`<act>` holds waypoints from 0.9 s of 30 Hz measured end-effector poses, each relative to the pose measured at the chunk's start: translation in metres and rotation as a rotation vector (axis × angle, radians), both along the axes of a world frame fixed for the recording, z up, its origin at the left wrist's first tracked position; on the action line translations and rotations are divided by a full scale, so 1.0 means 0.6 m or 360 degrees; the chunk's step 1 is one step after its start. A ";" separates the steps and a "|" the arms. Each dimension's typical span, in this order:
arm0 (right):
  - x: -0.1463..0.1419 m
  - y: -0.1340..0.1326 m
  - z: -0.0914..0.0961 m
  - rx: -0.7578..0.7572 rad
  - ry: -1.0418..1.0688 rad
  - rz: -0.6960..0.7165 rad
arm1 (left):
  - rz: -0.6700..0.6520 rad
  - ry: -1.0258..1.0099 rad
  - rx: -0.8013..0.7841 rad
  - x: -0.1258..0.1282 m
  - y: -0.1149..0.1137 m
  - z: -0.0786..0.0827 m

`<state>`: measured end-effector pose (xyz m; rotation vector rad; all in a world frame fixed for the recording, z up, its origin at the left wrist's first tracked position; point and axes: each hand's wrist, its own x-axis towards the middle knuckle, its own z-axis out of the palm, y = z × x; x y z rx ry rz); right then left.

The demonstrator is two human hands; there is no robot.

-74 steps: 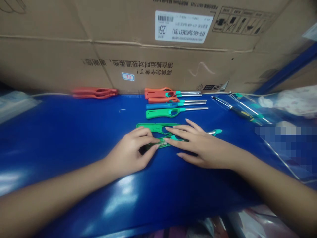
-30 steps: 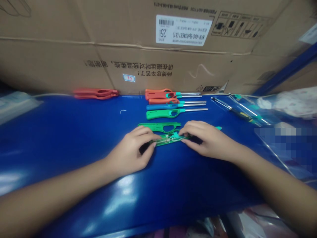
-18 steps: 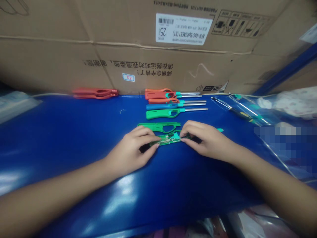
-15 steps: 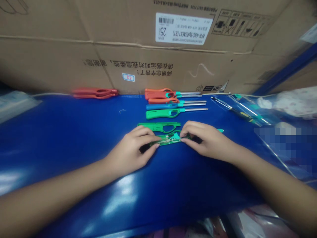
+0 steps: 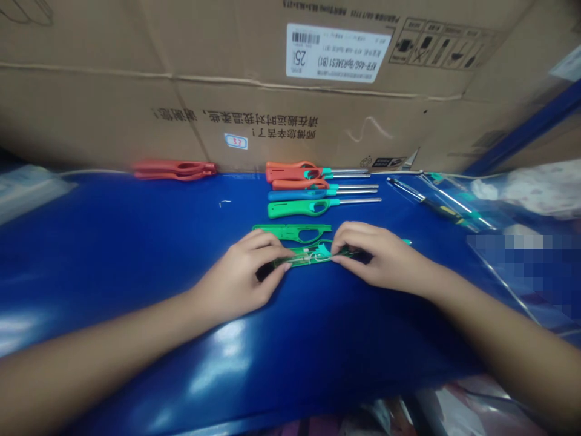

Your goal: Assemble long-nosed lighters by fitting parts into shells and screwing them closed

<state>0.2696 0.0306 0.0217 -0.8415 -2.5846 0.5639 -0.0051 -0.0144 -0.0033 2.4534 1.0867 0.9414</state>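
Low over the blue tabletop, my left hand (image 5: pixel 247 266) pinches the left end of an opened green lighter body (image 5: pixel 302 257), whose inner parts and thin wire show. My right hand (image 5: pixel 374 251) is closed at the body's right end, by the turquoise trigger (image 5: pixel 324 249); exactly what its fingertips hold is partly hidden. Just behind lies the loose green casing half (image 5: pixel 290 232), its inner side up, close to my left fingers. Farther back, a whole green long-neck lighter (image 5: pixel 297 209) lies beside a blue one (image 5: pixel 295 195) and orange ones (image 5: pixel 288 172).
Red casing halves (image 5: pixel 175 170) lie at the back left against a large cardboard box (image 5: pixel 218 48). A screwdriver (image 5: pixel 426 201) and clear bags with metal tubes (image 5: pixel 458 203) lie at the right. Small metal bits (image 5: pixel 224 203) sit on the blue table (image 5: pixel 149 242).
Almost nothing differs. Both hands keep the same places on the green lighter body, with only a very slight shift of the fingers and the view.
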 end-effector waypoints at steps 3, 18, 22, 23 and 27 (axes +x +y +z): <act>0.001 0.001 0.000 -0.0016 0.0000 -0.0035 | 0.0003 0.0000 -0.0024 0.000 0.000 0.001; -0.012 -0.007 -0.008 0.0117 0.0057 0.0005 | -0.0131 0.0336 0.0100 0.000 -0.011 0.012; -0.018 -0.011 -0.016 0.0099 0.0110 -0.0022 | -0.0274 0.0468 0.0051 0.001 -0.009 0.011; -0.018 -0.012 -0.016 0.0089 0.0121 -0.0024 | -0.0286 0.0475 0.0031 0.001 -0.009 0.010; -0.014 -0.008 -0.011 0.0020 0.0173 0.0003 | -0.0297 0.0448 -0.0040 0.001 -0.007 0.007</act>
